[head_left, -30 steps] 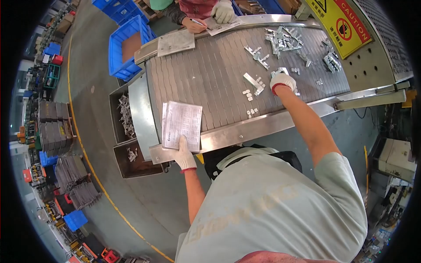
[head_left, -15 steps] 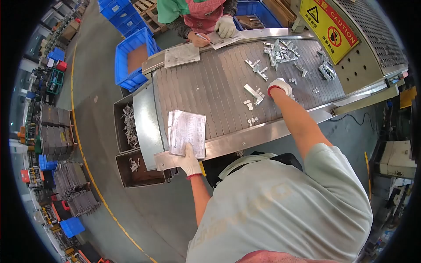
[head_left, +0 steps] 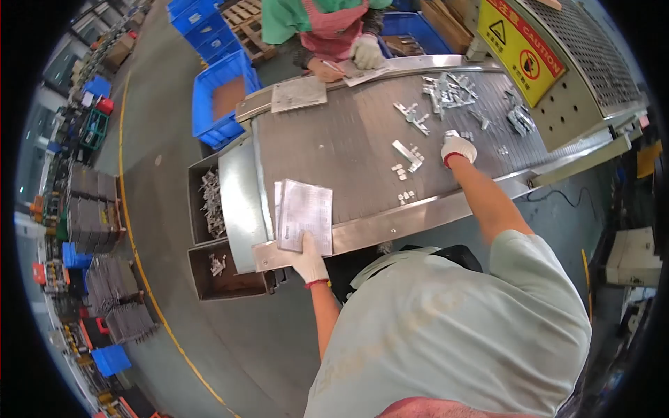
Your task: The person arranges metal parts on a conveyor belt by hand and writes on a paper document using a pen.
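My left hand (head_left: 311, 266), in a white knit glove with a red cuff, grips the lower edge of a printed document in a clear sleeve (head_left: 307, 214). More sheets show behind its left side, at the conveyor's near-left corner. Farther right, my right hand (head_left: 460, 150), gloved alike, is closed low over the belt with a small silvery metal piece (head_left: 451, 134) at its fingertips. The finger details are partly hidden. Left of this hand lie a long metal bracket (head_left: 407, 155) and several small metal pieces (head_left: 398, 171). A branched metal part (head_left: 412, 117) lies beyond them.
Metal brackets are heaped on the slatted conveyor (head_left: 348, 139). A machine housing with a caution sign (head_left: 521, 52) stands at right. Opposite, a person writes on paper; another sheet (head_left: 300, 93) lies nearby. Bins of metal parts (head_left: 212, 268) and a blue crate (head_left: 221, 97) stand left.
The view has shifted slightly, moving the scene right and down. My right hand has moved a little to the right over the small pieces. My left hand keeps hold of the document.
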